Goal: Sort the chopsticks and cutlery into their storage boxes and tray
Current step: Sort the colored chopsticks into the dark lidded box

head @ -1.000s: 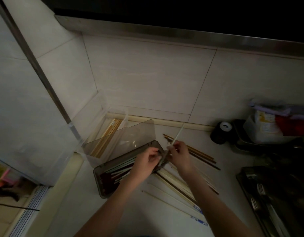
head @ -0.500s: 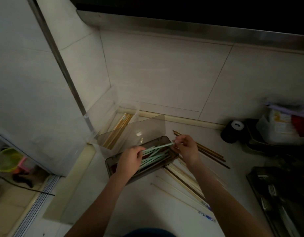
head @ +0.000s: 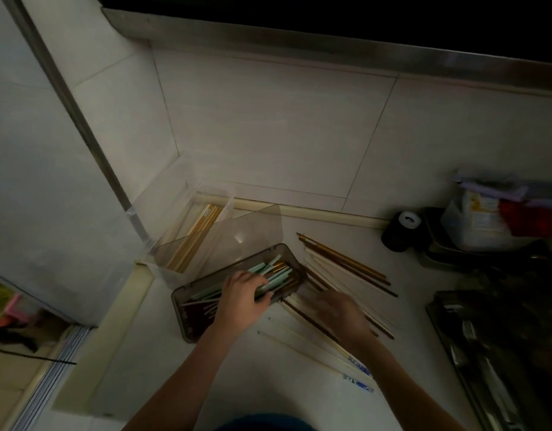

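- Head view: the left hand reached into the smoky translucent rectangular storage box, fingers curled down onto the pale green chopsticks lying inside it; whether it truly gripped them could not be told.
- The box's tinted lid stood raised at the far side.
- Far left, a clear plastic box held light wooden chopsticks.
- The right hand hovered blurred over loose cream and dark brown chopsticks on the white counter; its fingers looked loosely spread, holding nothing visible.
- Near right, a dark metal tray carried cutlery.
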The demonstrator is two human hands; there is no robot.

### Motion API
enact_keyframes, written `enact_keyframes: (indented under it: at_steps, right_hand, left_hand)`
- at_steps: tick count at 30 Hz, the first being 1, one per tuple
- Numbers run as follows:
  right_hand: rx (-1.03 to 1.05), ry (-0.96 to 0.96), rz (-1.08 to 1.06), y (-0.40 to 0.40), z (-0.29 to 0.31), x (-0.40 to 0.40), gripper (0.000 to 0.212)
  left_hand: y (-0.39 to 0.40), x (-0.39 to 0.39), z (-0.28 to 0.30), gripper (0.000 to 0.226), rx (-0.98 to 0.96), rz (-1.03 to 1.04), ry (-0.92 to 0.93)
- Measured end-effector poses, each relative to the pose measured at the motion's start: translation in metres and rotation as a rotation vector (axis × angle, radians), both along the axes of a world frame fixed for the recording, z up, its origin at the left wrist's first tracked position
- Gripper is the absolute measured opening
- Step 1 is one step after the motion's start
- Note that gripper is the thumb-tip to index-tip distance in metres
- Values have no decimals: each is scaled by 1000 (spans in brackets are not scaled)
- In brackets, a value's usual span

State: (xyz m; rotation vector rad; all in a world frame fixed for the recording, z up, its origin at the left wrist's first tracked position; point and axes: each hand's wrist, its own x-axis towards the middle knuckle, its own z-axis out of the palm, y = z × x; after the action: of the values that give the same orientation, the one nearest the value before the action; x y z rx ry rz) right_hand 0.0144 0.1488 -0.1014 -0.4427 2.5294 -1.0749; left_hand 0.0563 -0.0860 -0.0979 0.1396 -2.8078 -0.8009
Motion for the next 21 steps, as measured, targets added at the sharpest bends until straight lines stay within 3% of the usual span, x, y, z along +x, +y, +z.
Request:
enact_keyframes:
  at_steps: [2, 3, 5, 11, 14, 16, 19, 21]
  right_hand:
    - [142, 107, 213, 2, -20, 13, 60]
    - [271, 181, 286, 5, -29, 18, 71]
    - [377, 261, 324, 9, -38, 22, 68]
    - [554, 249, 284, 21, -45, 14, 47]
    - [577, 205, 179, 25, -42, 10, 49]
    - [589, 210, 159, 23, -36, 13, 52]
    - [612, 350, 332, 18, -35, 27, 68]
    - [713, 408, 435, 20, -37, 33, 66]
  left_hand:
    - [4, -5, -2, 23, 23, -28, -22]
    - [4, -7, -1, 27, 24, -41, -18]
    - [6, -10, 0, 34, -18, -96, -19]
    - [9, -12, -7, 34, -51, -169, -97]
    - [8, -10, -12, 48, -10, -152, -92]
    - [8, -11, -12, 44, -1, -149, -90]
    - [10, -13, -11, 29, 4, -150, -88]
    - [12, -14, -11, 27, 3, -149, -89]
